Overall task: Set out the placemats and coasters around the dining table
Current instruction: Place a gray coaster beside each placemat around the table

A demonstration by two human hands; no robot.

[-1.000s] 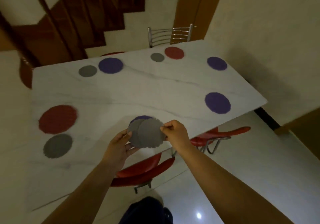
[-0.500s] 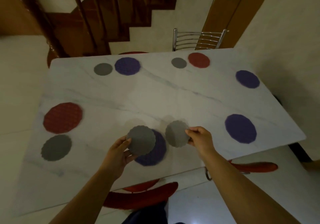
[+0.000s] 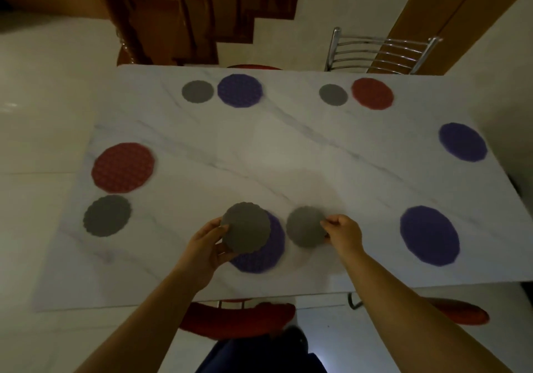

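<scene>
Round placemats and grey coasters ring the white marble table (image 3: 288, 156). My left hand (image 3: 204, 245) holds a grey scalloped coaster (image 3: 245, 227) above a purple placemat (image 3: 265, 253) near the front edge. My right hand (image 3: 343, 232) pinches a second grey coaster (image 3: 305, 230) just right of that placemat, low at the tabletop. A red placemat (image 3: 123, 167) and grey coaster (image 3: 107, 215) lie at the left end. Along the far side lie a grey coaster (image 3: 197, 91) with a purple placemat (image 3: 240, 90), and a grey coaster (image 3: 333, 94) with a red placemat (image 3: 372, 93). Two purple placemats (image 3: 463, 141) (image 3: 429, 235) lie on the right.
A red chair (image 3: 236, 319) is tucked under the front edge below me, another red seat (image 3: 461, 312) to the right. A metal chair back (image 3: 377, 52) stands at the far side. Wooden stairs (image 3: 219, 12) rise behind, a wall on the right.
My hands have split the stacked coasters apart: the right hand carried one rightward, down beside the purple placemat, while the left kept the other. I have stepped closer over the table.
</scene>
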